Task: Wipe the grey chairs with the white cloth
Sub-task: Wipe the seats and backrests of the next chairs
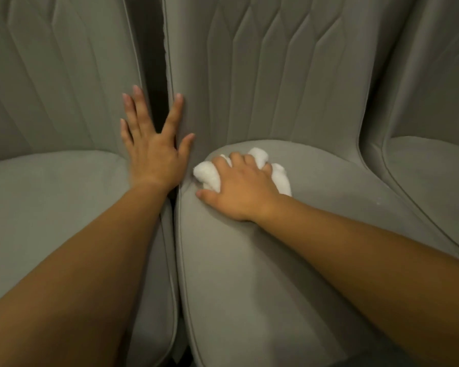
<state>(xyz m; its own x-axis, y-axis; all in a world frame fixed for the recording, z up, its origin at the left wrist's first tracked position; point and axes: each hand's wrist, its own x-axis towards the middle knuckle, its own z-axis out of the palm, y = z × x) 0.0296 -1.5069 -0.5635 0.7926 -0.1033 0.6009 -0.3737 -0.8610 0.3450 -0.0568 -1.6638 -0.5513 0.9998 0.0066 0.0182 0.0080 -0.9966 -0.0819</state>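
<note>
- Three grey chairs stood side by side: the left chair, the middle chair, and the right chair, of which only an edge showed.
- One white cloth was in play, bunched into a ball on the middle chair's seat, near the back of the cushion and toward its left side.
- Two bare hands were in view, each at the end of an outstretched arm, near each other but not touching.
- The left hand was wide open, fingers straight and fanned out. It spanned the dark gap between the left and middle chairs: three fingers lay against the left chair's backrest edge, while the index finger and thumb pressed on the middle chair's backrest edge.
- That left hand held nothing, just flat contact with the upholstery.
- The right hand was curled down over the cloth, fingers wrapped round the wad and pushing it into the seat; white tufts bulged out to the left, between the fingers and to the right of the knuckles.
- The right thumb lay stretched out to the left, its tip on the seat fabric just below the cloth.
- Both backrests in front showed stitched zigzag quilting lines running downward.
- No containers showed anywhere, only chairs, cloth and hands.
</note>
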